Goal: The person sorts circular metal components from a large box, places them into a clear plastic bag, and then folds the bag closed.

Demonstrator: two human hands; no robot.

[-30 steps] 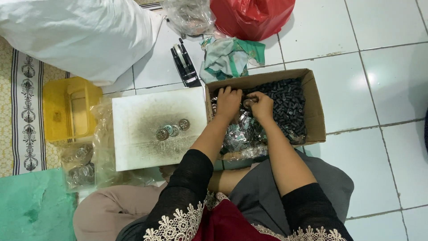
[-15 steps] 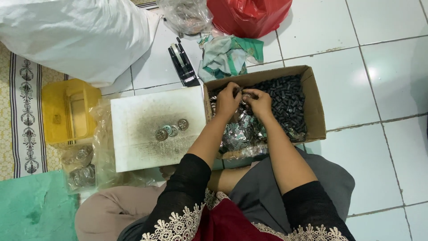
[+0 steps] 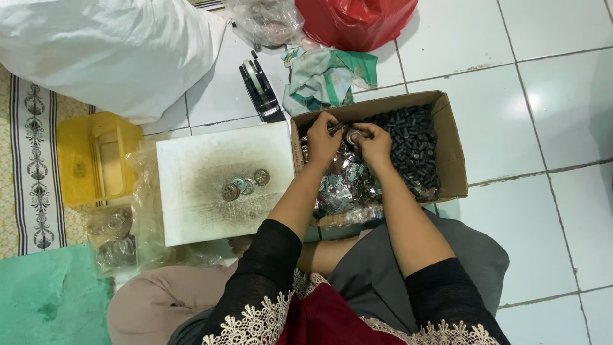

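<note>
Small metal piece point(image 3: 348, 134) pinched between both grips, left hand point(image 3: 324, 139), right hand point(image 3: 375, 144), over cardboard box point(image 3: 447, 128)

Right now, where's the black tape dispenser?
In the head view, the black tape dispenser lies on the floor tiles, above the white board, left of the crumpled green cloth.

An open brown cardboard box point(image 3: 448, 137) sits on the tiles at centre (flaps up). A red plastic bag point(image 3: 357, 22) lies beyond it; a big white sack point(image 3: 108, 54) lies top left.
</note>
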